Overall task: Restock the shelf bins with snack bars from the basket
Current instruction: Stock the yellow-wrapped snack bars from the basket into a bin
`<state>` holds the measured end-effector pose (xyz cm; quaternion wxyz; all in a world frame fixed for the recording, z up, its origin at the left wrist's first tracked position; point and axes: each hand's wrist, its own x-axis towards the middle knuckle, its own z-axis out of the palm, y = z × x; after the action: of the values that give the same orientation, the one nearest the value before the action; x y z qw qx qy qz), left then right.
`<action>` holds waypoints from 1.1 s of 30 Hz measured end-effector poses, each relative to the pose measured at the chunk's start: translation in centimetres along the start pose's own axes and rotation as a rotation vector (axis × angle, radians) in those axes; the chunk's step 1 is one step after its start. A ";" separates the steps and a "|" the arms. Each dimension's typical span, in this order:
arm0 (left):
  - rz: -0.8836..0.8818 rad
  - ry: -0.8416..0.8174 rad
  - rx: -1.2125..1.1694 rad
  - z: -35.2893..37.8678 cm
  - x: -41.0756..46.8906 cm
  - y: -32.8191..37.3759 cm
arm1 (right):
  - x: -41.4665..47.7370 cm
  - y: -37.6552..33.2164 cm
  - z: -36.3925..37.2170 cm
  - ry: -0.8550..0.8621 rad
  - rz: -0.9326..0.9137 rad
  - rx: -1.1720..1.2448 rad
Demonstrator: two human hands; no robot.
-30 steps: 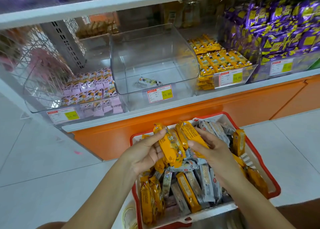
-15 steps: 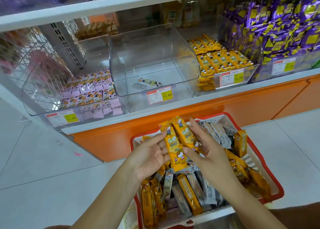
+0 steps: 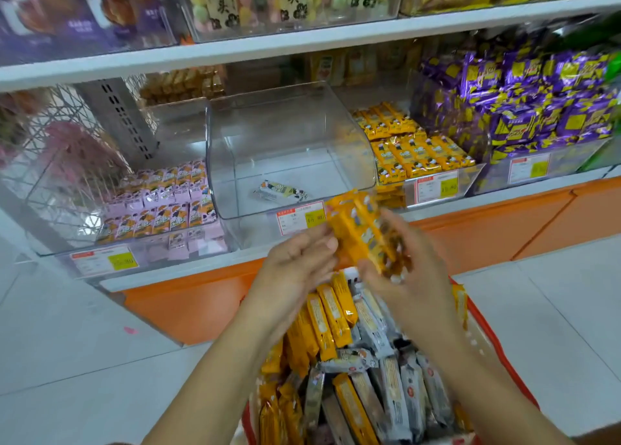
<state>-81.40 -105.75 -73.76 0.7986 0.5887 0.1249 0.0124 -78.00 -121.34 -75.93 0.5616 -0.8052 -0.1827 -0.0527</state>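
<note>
A bundle of yellow snack bars (image 3: 361,234) is lifted above the basket, just in front of the shelf edge. My left hand (image 3: 299,263) holds its left side with thumb and fingertips. My right hand (image 3: 408,273) grips its lower right end. The red basket (image 3: 504,367) below holds several yellow bars (image 3: 331,320) and grey bars (image 3: 400,391). The clear middle bin (image 3: 356,148) holds one grey bar (image 3: 280,190). To its right a clear bin (image 3: 470,179) is stacked with yellow bars (image 3: 420,148).
A bin of pink packets (image 3: 161,202) stands at the left, purple packets (image 3: 537,101) at the far right. An upper shelf (image 3: 302,41) overhangs the bins. Below the shelf runs an orange base panel (image 3: 504,229), with white floor tiles (image 3: 84,343) around the basket.
Both hands rose out of the basket with the yellow bars, toward the shelf edge. The view tilted up, showing the upper shelf.
</note>
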 end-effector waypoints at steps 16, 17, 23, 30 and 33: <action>0.410 0.242 1.294 -4.1 7.8 -0.2 | 30.3 5.9 -4.9 0.121 0.079 -0.881; 0.414 0.235 1.317 -4.2 7.9 -0.4 | 30.8 6.3 -4.5 0.080 0.083 -0.945; 0.491 0.213 1.373 -4.8 8.1 -1.1 | 32.1 7.7 -3.1 0.018 0.091 -1.045; 0.487 0.212 1.384 -5.0 8.3 -1.3 | 32.6 8.4 -2.3 -0.013 0.130 -0.942; 0.486 0.215 1.391 -5.1 8.3 -1.3 | 33.1 8.0 -2.9 0.034 0.068 -1.092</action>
<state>-74.58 -99.98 -77.96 0.1996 0.9648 0.0476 0.1644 -44.11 -118.66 -72.33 0.0663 -0.9843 -0.0935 -0.1343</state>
